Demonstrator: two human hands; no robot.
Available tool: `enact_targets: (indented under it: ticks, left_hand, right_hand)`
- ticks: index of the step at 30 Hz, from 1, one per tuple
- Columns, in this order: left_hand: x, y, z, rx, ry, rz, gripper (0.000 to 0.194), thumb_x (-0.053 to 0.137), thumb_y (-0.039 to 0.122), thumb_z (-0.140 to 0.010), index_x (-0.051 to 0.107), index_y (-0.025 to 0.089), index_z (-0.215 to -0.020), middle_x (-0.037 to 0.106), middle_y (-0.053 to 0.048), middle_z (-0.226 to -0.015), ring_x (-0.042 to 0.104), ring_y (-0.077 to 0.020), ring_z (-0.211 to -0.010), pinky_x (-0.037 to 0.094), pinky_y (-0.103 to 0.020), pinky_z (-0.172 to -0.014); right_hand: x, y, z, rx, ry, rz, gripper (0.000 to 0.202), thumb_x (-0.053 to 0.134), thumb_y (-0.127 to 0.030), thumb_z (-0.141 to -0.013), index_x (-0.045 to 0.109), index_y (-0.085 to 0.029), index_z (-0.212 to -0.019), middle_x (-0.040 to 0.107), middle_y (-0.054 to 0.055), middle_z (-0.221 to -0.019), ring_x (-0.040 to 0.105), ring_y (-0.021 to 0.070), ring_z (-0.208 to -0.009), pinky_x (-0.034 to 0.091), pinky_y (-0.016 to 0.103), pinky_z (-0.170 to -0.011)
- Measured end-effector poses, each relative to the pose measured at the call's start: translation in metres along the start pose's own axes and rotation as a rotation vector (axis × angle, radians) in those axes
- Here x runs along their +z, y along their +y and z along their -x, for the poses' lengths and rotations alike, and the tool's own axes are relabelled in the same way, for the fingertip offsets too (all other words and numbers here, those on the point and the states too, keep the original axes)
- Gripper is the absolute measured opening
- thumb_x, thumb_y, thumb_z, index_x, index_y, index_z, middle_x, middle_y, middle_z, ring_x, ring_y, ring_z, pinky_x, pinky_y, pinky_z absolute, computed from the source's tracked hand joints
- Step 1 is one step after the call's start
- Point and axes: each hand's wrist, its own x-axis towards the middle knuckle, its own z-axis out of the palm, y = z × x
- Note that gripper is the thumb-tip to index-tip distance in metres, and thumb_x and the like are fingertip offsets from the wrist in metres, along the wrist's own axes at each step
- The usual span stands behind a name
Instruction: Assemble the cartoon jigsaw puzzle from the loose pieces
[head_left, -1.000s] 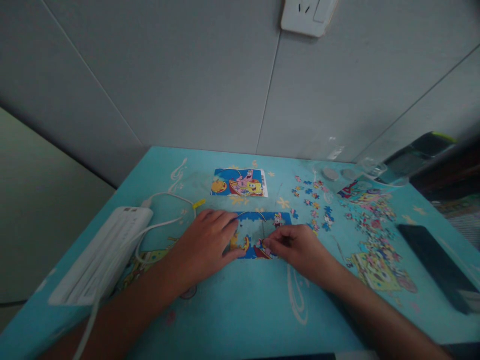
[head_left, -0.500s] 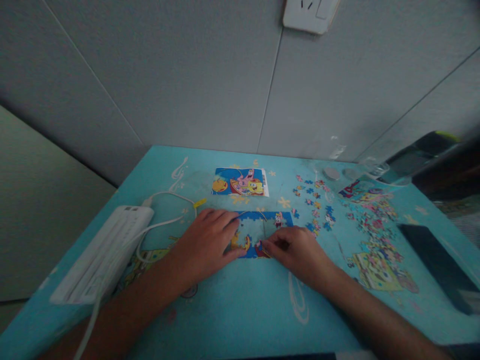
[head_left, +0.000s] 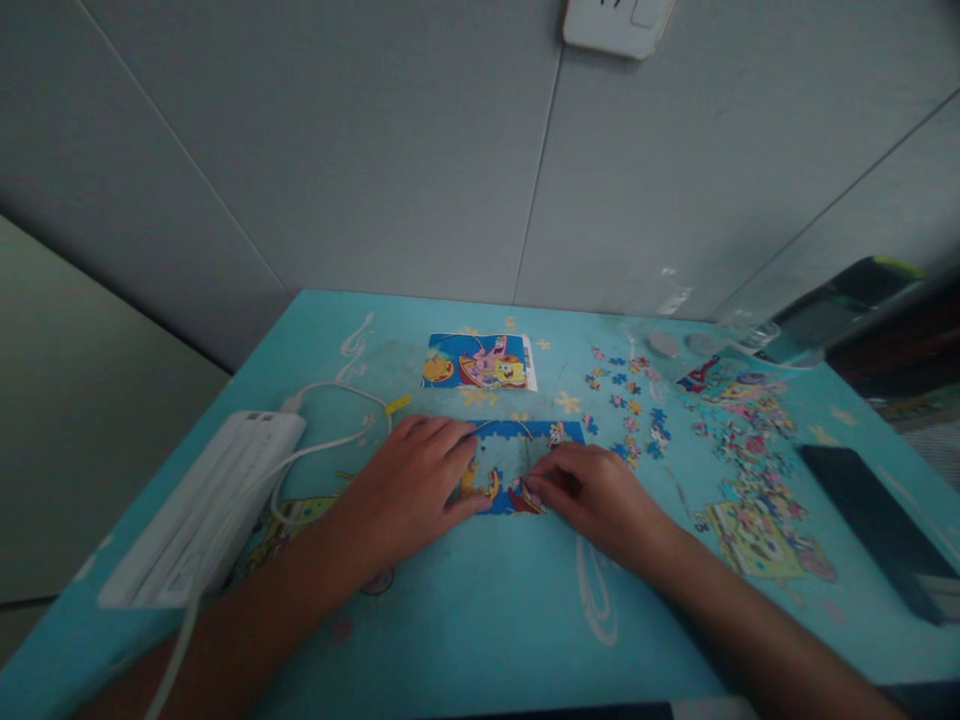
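A partly assembled jigsaw puzzle [head_left: 496,508] with a blue border and a cartoon picture lies on the table, its middle showing bare turquoise. My left hand [head_left: 420,475] rests flat over its left side, fingers spread and thumb along the lower edge. At the lower right part of the puzzle, my right hand [head_left: 592,490] pinches a small puzzle piece [head_left: 527,489], mostly hidden by the fingertips, beside a dark red part of the picture. Just beyond the puzzle lies the picture card [head_left: 480,362], showing cartoon figures on blue.
Loose puzzle pieces [head_left: 632,408] are spread right of the puzzle, with a denser pile [head_left: 750,450] farther right. A dark phone-like slab [head_left: 874,530] lies at the right. On the left sits a white power strip [head_left: 206,510] with a cable [head_left: 319,448]. A wall [head_left: 405,150] closes off the back.
My right fingertips have lifted slightly away from the lower edge, and more of the dark red part shows beneath them. The left hand stays in place; the view has shifted a little.
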Motion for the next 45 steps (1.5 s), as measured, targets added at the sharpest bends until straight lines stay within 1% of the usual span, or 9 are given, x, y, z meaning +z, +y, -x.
enact_targets:
  ticks: [4, 6, 15, 21, 27, 32, 36, 40, 45]
  left_hand:
    - [0.000, 0.000, 0.001, -0.005, 0.019, 0.015, 0.052, 0.066, 0.054, -0.088, 0.062, 0.017, -0.124, 0.062, -0.012, -0.129, 0.055, -0.0307, -0.117, 0.037, -0.048, -0.104]
    - [0.000, 0.000, 0.001, -0.009, 0.026, 0.021, 0.051, 0.066, 0.054, -0.088, 0.062, 0.018, -0.124, 0.062, -0.011, -0.129, 0.055, -0.0306, -0.117, 0.038, -0.048, -0.104]
    - [0.004, -0.002, 0.001, -0.007, 0.019, 0.008, 0.054, 0.064, 0.056, -0.088, 0.062, 0.017, -0.126, 0.061, -0.011, -0.131, 0.053, -0.0307, -0.119, 0.039, -0.049, -0.104]
    - [0.012, -0.006, 0.003, -0.006, 0.067, 0.018, 0.053, 0.066, 0.054, -0.087, 0.062, 0.020, -0.128, 0.062, -0.009, -0.132, 0.055, -0.0305, -0.119, 0.038, -0.049, -0.106]
    - [0.016, -0.011, 0.005, 0.015, 0.090, 0.013, 0.053, 0.062, 0.058, -0.088, 0.063, 0.023, -0.128, 0.063, -0.009, -0.131, 0.058, -0.0301, -0.117, 0.043, -0.048, -0.103]
    - [0.023, -0.017, 0.006, 0.048, 0.110, -0.054, 0.056, 0.060, 0.062, -0.088, 0.064, 0.021, -0.126, 0.066, -0.009, -0.128, 0.061, -0.0304, -0.113, 0.045, -0.049, -0.100]
    - [0.028, -0.021, 0.007, 0.073, 0.157, -0.086, 0.057, 0.061, 0.065, -0.086, 0.064, 0.024, -0.125, 0.066, -0.008, -0.128, 0.063, -0.0300, -0.111, 0.047, -0.047, -0.098]
    - [0.034, -0.025, 0.009, 0.098, 0.197, -0.110, 0.056, 0.061, 0.065, -0.085, 0.063, 0.026, -0.125, 0.067, -0.006, -0.128, 0.064, -0.0295, -0.108, 0.047, -0.046, -0.096]
    - [0.040, -0.029, 0.013, 0.083, 0.192, -0.109, 0.058, 0.059, 0.068, -0.085, 0.063, 0.027, -0.127, 0.065, -0.005, -0.130, 0.062, -0.0282, -0.111, 0.044, -0.044, -0.100]
  right_hand:
    - [-0.002, 0.001, 0.001, -0.036, -0.025, -0.010, 0.020, 0.067, -0.032, -0.091, 0.073, -0.024, -0.108, 0.065, 0.001, -0.080, 0.058, 0.0133, -0.066, 0.042, 0.026, -0.065]
    - [-0.001, 0.001, 0.000, -0.059, -0.032, 0.016, 0.023, 0.068, -0.033, -0.091, 0.073, -0.024, -0.111, 0.064, 0.001, -0.080, 0.058, 0.0138, -0.068, 0.042, 0.026, -0.067]
    - [0.002, 0.001, -0.001, -0.072, -0.017, 0.000, 0.012, 0.073, -0.030, -0.087, 0.072, -0.024, -0.097, 0.065, 0.000, -0.085, 0.060, 0.0148, -0.075, 0.043, 0.027, -0.071]
    - [0.005, 0.000, 0.000, -0.114, 0.023, -0.048, 0.011, 0.075, -0.026, -0.086, 0.070, -0.022, -0.095, 0.070, 0.003, -0.095, 0.065, 0.0187, -0.090, 0.044, 0.030, -0.084]
    - [0.004, 0.000, 0.000, -0.110, 0.046, -0.103, 0.002, 0.070, -0.022, -0.090, 0.071, -0.023, -0.091, 0.073, -0.001, -0.085, 0.067, 0.0150, -0.079, 0.044, 0.029, -0.084]
    - [-0.019, 0.025, -0.002, 0.007, 0.234, -0.045, 0.011, 0.062, -0.022, -0.094, 0.072, -0.023, -0.100, 0.075, 0.002, -0.093, 0.067, 0.0166, -0.085, 0.044, 0.032, -0.086]
    - [-0.041, 0.057, -0.004, 0.191, 0.380, 0.029, 0.016, 0.058, -0.022, -0.094, 0.073, -0.021, -0.099, 0.074, 0.002, -0.087, 0.064, 0.0152, -0.073, 0.046, 0.029, -0.075]
    - [-0.050, 0.079, -0.006, 0.262, 0.400, 0.027, 0.017, 0.057, -0.022, -0.094, 0.074, -0.021, -0.099, 0.074, 0.002, -0.087, 0.064, 0.0148, -0.072, 0.046, 0.027, -0.072]
    - [-0.045, 0.090, -0.009, 0.235, 0.394, 0.065, 0.014, 0.061, -0.021, -0.092, 0.074, -0.023, -0.098, 0.074, 0.003, -0.090, 0.066, 0.0165, -0.077, 0.048, 0.029, -0.075]
